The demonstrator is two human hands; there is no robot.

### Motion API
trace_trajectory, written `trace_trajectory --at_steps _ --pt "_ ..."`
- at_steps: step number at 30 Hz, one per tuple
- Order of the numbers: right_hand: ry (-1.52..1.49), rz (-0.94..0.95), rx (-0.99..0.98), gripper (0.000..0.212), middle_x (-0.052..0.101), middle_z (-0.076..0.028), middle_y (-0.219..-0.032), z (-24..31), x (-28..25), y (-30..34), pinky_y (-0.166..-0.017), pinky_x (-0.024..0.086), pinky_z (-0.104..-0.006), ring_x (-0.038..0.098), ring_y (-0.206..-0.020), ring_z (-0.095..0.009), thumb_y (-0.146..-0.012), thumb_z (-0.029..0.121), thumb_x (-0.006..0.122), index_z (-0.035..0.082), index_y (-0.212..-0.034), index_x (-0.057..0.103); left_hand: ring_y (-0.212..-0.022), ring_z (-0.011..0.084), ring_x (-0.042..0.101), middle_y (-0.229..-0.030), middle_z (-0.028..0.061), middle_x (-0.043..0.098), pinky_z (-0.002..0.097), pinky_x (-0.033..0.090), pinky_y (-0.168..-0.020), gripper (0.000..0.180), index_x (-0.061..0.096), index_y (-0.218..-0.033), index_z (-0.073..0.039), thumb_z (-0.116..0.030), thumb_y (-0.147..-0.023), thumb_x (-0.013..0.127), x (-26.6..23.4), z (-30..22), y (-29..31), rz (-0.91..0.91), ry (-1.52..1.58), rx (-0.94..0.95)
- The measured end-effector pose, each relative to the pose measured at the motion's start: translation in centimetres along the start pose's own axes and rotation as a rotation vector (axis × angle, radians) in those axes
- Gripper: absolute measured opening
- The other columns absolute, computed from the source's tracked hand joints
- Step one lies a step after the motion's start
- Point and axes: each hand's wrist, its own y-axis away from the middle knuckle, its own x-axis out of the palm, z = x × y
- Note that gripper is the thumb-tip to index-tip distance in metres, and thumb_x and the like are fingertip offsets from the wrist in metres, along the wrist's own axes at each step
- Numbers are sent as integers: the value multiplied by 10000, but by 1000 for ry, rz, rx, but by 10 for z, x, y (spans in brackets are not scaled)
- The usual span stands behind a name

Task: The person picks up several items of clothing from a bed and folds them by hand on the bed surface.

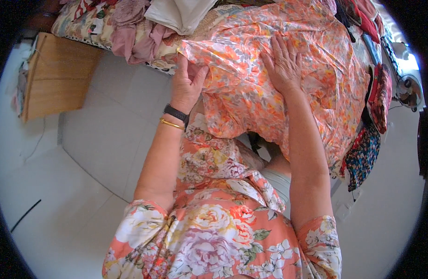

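An orange, pink and yellow floral garment (pixel 242 102) lies spread over the bed's edge and hangs down toward my lap. At its left corner, my left hand (pixel 187 83) has the fabric's edge between thumb and fingers; a dark watch and a gold bangle circle that wrist. My right hand (pixel 284 65) rests palm down on the middle of the cloth, its fingers stretched out. Creases run across the fabric around both hands. What kind of garment it is, I cannot tell for sure.
The bed (pixel 172 69) has a patterned cover. A mauve cloth (pixel 132 32) and a folded white cloth (pixel 181 14) lie at its far left. Red and dark clothes (pixel 380 97) hang along the right edge. A wooden cabinet (pixel 60 74) stands left, and a fan (pixel 408 90) far right.
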Motion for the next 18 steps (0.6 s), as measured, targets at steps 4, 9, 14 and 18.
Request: trace_trajectory --at_steps 4,9,14,18 --pt "-36 3 17 810 229 -15 -1573 -1 0 0 -1170 116 -504 188 -1444 -295 -890 659 433 167 -1509 257 -871 157 633 -1038 79 646 306 526 -795 511 374 -1331 -29 -131 -908 643 1 -8 4 4 -193 -84" --pt "-5 44 60 1026 201 -56 -1581 6 -5 -3 -1166 73 -533 152 -1453 -336 -780 817 414 142 -1523 203 -728 166 647 -856 75 655 297 525 -656 657 316 -1405 -38 -100 -851 664 9 16 7 -164 -173 -2" --pt "75 46 140 1012 145 -36 -1597 6 -9 -5 -1173 35 -515 72 -1475 -284 -791 818 391 180 -1538 148 -742 116 612 -859 52 636 277 511 -667 568 349 -1387 -21 -51 -869 580 13 20 8 -173 -13 -109" --pt "9 46 169 983 123 -68 -1598 14 -1 -4 -1171 2 -521 49 -1476 -294 -818 805 353 169 -1538 143 -831 128 613 -1022 80 634 270 508 -714 476 440 -1356 -36 -99 -904 573 -7 16 21 -236 78 -114"
